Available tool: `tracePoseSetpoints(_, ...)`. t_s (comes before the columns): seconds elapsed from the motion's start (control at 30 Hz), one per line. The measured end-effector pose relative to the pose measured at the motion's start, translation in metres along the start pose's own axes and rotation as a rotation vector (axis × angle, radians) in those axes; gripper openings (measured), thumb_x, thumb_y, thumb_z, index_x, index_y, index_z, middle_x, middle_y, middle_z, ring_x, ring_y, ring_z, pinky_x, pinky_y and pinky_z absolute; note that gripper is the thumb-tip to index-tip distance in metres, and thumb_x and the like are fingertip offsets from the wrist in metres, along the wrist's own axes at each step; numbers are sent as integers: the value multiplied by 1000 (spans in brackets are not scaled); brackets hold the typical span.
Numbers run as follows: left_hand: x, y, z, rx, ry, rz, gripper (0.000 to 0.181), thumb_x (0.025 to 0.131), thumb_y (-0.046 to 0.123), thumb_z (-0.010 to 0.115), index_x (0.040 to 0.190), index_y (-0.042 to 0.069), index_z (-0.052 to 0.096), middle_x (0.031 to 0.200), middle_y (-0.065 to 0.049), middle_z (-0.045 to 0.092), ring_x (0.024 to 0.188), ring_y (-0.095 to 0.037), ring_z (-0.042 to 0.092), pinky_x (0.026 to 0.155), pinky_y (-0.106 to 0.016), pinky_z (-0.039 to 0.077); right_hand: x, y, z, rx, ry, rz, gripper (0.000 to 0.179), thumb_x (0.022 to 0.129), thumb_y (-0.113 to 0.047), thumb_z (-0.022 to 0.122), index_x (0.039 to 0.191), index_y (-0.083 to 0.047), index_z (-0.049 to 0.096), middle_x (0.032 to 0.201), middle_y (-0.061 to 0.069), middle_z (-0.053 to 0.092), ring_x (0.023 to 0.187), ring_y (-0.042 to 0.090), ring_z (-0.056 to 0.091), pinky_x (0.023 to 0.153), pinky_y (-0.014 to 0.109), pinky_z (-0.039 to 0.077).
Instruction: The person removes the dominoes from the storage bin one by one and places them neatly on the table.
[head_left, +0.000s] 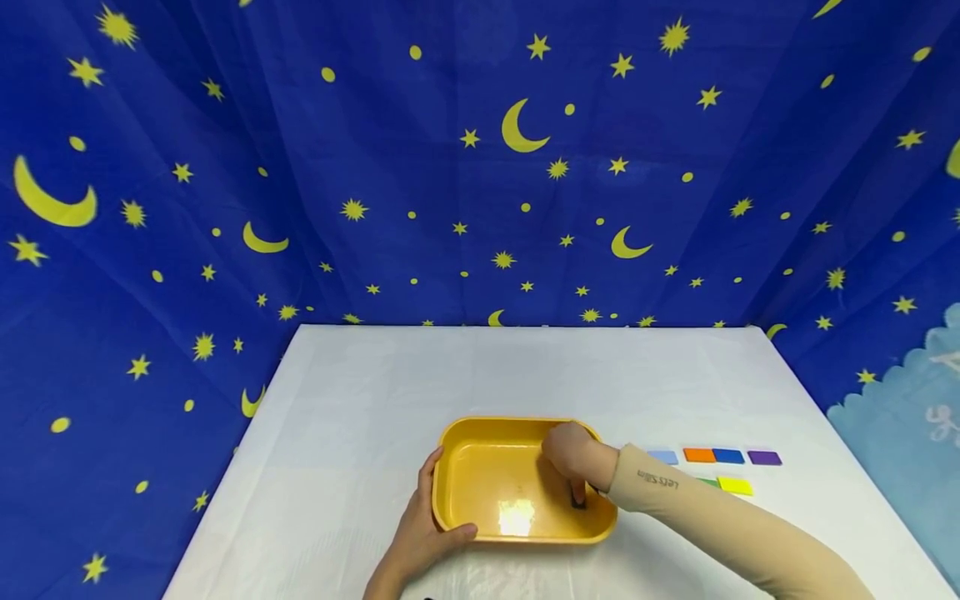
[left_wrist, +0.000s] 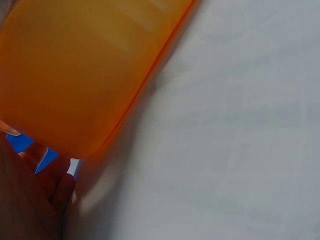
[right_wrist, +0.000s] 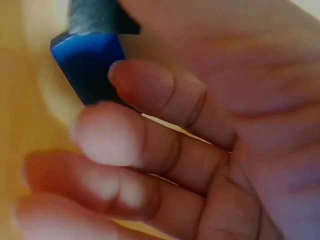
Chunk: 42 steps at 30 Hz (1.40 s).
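A yellow plastic tray [head_left: 498, 537] with rounded corners sits on the white table. My left hand [head_left: 423, 527] holds its near left corner, thumb along the front rim and fingers along the left side. The left wrist view shows the tray's wall [left_wrist: 85, 85] beside those fingers [left_wrist: 62, 192]. Inside the tray's right part is my right hand [head_left: 572, 454], with one digit down at a small dark piece [head_left: 578, 502]. Up close, an index fingertip [right_wrist: 142, 85] meets a blue block [right_wrist: 90, 57], with a dark greenish piece [right_wrist: 100, 17] against it. Whether the hand pinches either is hidden.
Right of the tray lie flat coloured blocks: light blue [head_left: 663, 457], orange [head_left: 699, 455], blue [head_left: 728, 456], purple [head_left: 764, 457], yellow [head_left: 735, 486] and a partly covered green [head_left: 707, 482]. My right sleeve [head_left: 720, 521] passes in front of them. A starry blue curtain [head_left: 450, 167] surrounds the table.
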<state>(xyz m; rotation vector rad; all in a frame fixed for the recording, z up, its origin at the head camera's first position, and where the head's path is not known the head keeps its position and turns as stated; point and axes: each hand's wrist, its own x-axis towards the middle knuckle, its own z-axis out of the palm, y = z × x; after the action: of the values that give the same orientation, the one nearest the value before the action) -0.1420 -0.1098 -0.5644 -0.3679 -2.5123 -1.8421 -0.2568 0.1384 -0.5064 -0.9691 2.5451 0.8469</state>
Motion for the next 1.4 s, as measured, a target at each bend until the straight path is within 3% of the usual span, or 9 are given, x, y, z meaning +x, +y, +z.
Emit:
tracePoseSetpoints(0.17, 0, 0, 0, 7, 6, 1, 110, 68, 31, 82, 152, 32, 11, 138, -21, 40, 106, -26, 53, 78, -36, 47, -29, 0, -31, 207, 79, -31, 55, 45, -50, 92, 67, -14, 56, 63, -2, 53, 60, 12, 51, 62, 25, 47)
tracePoseSetpoints(0.33, 0, 4, 0, 10, -2, 4, 109, 68, 30, 82, 152, 27, 12, 136, -21, 42, 104, -26, 54, 77, -35, 47, -30, -5, -34, 354, 79, -44, 54, 53, -53, 88, 57, -17, 48, 57, -6, 42, 54, 11, 40, 56, 26, 42)
tracePoseSetpoints(0.5, 0, 5, -1, 20, -5, 11, 110, 68, 30, 81, 152, 26, 11, 137, -21, 41, 107, -27, 53, 80, -40, 45, -23, -17, -32, 377, 92, -33, 57, 55, -64, 81, 55, -19, 46, 55, -7, 41, 52, 10, 42, 53, 27, 42)
tracePoseSetpoints(0.63, 0, 0, 0, 9, 1, -16, 109, 68, 31, 82, 151, 34, 12, 137, -19, 41, 109, -26, 51, 82, -42, 44, -20, -26, -35, 380, 131, -40, 57, 59, -69, 75, 53, -20, 45, 53, -8, 36, 49, 9, 39, 49, 28, 40)
tracePoseSetpoints(0.93, -1, 2, 0, -9, -4, -55, 107, 69, 29, 83, 150, 37, 13, 136, -18, 42, 106, -24, 52, 79, -38, 45, -15, -34, -43, 454, 192, -88, 56, 75, -68, 63, 50, -20, 46, 50, -8, 34, 46, 9, 35, 44, 28, 31)
tracePoseSetpoints(1.07, 0, 2, 0, 7, 1, -49, 107, 67, 30, 83, 150, 36, 14, 137, -18, 41, 109, -25, 51, 82, -40, 44, -14, -21, -43, 558, 210, -136, 47, 74, -54, 73, 58, -19, 47, 54, -10, 35, 49, 8, 34, 48, 25, 29)
tracePoseSetpoints(1.2, 0, 1, 0, 15, 12, -40, 108, 66, 30, 84, 149, 36, 15, 138, -17, 41, 111, -25, 50, 85, -40, 43, -11, -10, -40, 673, 227, -250, 36, 69, -34, 84, 70, -16, 54, 60, -12, 38, 55, 6, 37, 53, 23, 31)
tracePoseSetpoints(1.4, 0, 1, 0, 1, 4, -45, 108, 67, 29, 84, 150, 35, 14, 138, -17, 41, 112, -25, 50, 85, -39, 44, -6, -8, -34, 898, 187, -389, 29, 68, -17, 86, 81, -10, 61, 65, -10, 48, 59, 2, 42, 57, 19, 36)
